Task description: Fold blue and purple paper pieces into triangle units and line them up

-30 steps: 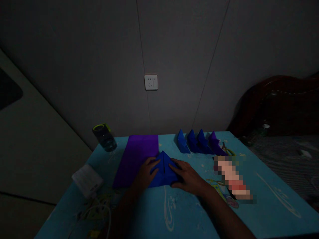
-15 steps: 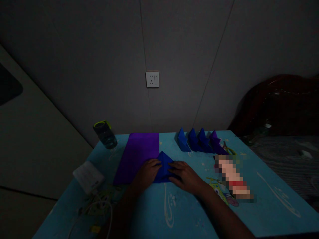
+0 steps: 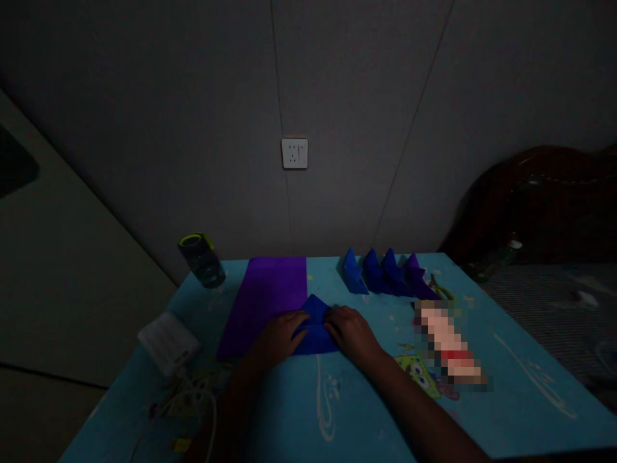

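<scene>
A dark blue sheet of origami paper [image 3: 315, 339] lies in front of me, folded to a point at the top, with a level crease or edge across its middle. My left hand [image 3: 281, 334] holds its left side, fingers bent over the paper and thumb below them. On the right side, my right hand [image 3: 354, 333] grips it with curled fingers; some of those fingertips are hidden. Purple paper [image 3: 270, 286] lies flat under and beyond my left hand. Behind my right hand, several folded paper boats [image 3: 373, 273] in blue and purple stand in a row.
A water bottle [image 3: 202, 260] stands at the back left of the blue patterned table [image 3: 361, 411]. Nearer on the left is a white power bank [image 3: 168, 344] with a cable. To the right lie pliers [image 3: 441, 289] and a blurred-out flat object [image 3: 448, 341]. A wall socket [image 3: 294, 154] is ahead.
My fingers have gone from lying across the blue paper to curling at its two sides. A level line now crosses the paper, where an upright centre crease showed before.
</scene>
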Demonstrator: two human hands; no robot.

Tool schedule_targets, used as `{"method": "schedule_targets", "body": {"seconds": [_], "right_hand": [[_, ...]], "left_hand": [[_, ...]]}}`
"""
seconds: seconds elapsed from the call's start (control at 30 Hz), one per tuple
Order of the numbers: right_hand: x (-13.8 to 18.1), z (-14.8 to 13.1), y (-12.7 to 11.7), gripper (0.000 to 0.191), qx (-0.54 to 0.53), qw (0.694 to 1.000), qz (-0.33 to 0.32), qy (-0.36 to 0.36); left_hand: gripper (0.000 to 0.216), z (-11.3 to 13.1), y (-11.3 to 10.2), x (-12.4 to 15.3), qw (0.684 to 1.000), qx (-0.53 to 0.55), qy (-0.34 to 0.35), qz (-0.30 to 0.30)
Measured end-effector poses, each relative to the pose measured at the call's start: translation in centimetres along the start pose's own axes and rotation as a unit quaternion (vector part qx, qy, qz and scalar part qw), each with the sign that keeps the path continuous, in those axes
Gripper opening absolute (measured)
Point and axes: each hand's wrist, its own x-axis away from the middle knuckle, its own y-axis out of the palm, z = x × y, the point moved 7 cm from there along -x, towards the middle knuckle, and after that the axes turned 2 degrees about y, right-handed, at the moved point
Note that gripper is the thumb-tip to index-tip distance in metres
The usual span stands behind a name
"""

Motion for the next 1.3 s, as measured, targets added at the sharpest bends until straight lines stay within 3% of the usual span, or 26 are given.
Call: {"method": "schedule_targets", "body": {"seconds": [0.3, 0.43, 0.8, 0.93, 1.13, 1.3], "right_hand": [[0.8, 0.9, -0.8, 0.031, 0.033, 0.997, 0.052, 0.053], [1.4, 1.8, -1.6, 0.043, 0.012, 0.995, 0.058, 0.082], [1.9, 3.1, -2.2, 0.049, -0.029, 0.993, 0.027, 0.11], [2.0, 3.3, -2.5, 0.048, -0.118, 0.987, 0.034, 0.104], [1.9, 3.9, -4.0, 0.03, -0.322, 0.937, 0.089, 0.1], [2.3, 5.8, -4.5, 0.05, -0.44, 0.861, 0.161, 0.195]], "left_hand": [[0.045, -0.7, 1.5, -0.3, 0.995, -0.096, -0.005, 0.034], [0.047, -0.9, 1.8, -0.3, 0.996, -0.066, 0.001, 0.058], [0.063, -1.1, 1.1, -0.2, 0.989, 0.082, -0.053, 0.114], [0.066, -1.2, 0.9, -0.3, 0.984, 0.117, -0.068, 0.12], [0.058, -2.1, 1.1, -0.4, 0.962, 0.217, -0.126, 0.106], [0.031, -1.4, 1.1, -0.3, 0.918, 0.352, -0.173, 0.06]]}}
